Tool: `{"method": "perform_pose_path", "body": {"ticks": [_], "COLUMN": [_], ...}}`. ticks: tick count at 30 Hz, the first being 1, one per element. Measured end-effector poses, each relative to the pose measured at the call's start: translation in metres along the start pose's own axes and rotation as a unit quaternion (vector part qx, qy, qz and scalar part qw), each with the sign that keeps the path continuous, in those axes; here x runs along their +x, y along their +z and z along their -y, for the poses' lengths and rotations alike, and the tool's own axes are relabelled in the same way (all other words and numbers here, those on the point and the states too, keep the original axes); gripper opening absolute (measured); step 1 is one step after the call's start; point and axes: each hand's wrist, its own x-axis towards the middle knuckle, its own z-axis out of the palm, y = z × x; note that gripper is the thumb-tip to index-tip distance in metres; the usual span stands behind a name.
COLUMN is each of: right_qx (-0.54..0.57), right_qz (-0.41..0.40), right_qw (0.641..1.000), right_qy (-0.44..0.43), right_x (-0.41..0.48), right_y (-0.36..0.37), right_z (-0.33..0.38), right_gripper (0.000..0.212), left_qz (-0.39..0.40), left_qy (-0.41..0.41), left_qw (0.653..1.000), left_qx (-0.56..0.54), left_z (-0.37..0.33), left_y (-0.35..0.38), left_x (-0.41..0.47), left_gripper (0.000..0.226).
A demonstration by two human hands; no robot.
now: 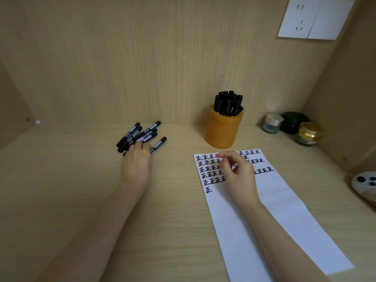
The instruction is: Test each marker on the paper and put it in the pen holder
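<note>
OK, L hand [138, 162] resting on marker pile [136, 135].

Your white paper [284, 220], rows of the hand-drawn black character 正 across its top, white labels on your markers [140, 136], print too small to read

Your left grip [138, 159] lies fingertips-down on the loose markers [140, 133] piled at the back of the bench [71, 190]. Your right grip [236, 169] is over the paper [264, 216], fingers loosely curled, nothing in it. Black characters in rows fill the sheet's top end. The orange pen holder [222, 131] stands just behind the paper, packed with upright stored markers [227, 102]. Three small jars [272, 123] sit in the right corner
</note>
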Motion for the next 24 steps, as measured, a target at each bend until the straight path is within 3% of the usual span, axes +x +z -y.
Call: {"method": "perform_pose_path", "body": {"ticks": [4,6,10,13,16,24], "right_qx": [0.038,0.119,0.243,0.244,0.233,0.225], "right_qz": [0.003,0.024,0.108,0.134,0.146,0.188], "right_qw": [0.999,0.992,0.962,0.958,0.959,0.954], "right_qy": [0.018,0.042,0.066,0.063,0.064,0.070], "right_x": [0.000,-0.001,-0.001,-0.002,-0.003,-0.006], "right_y": [-0.002,-0.005,-0.008,-0.006,-0.005,-0.004], "right_z": [0.006,0.012,0.022,0.023,0.023,0.026], "right_gripper": [0.017,0.013,0.033,0.044,0.051,0.028], "left_qz": [-0.026,0.007,0.089,0.113,0.148,0.115], "left_qy": [0.024,0.029,0.094,0.151,0.135,0.160], "left_qw": [0.977,0.951,0.904,0.892,0.896,0.941], "left_qx": [-0.212,-0.308,-0.409,-0.411,-0.397,-0.275], "left_z": [-0.025,-0.047,-0.077,-0.081,-0.081,-0.086], "left_y": [-0.013,-0.025,-0.038,-0.031,-0.026,-0.027], "left_x": [-0.025,-0.039,-0.061,-0.072,-0.079,-0.082], "left_gripper": [0.029,0.027,0.024,0.024,0.022,0.025]}}
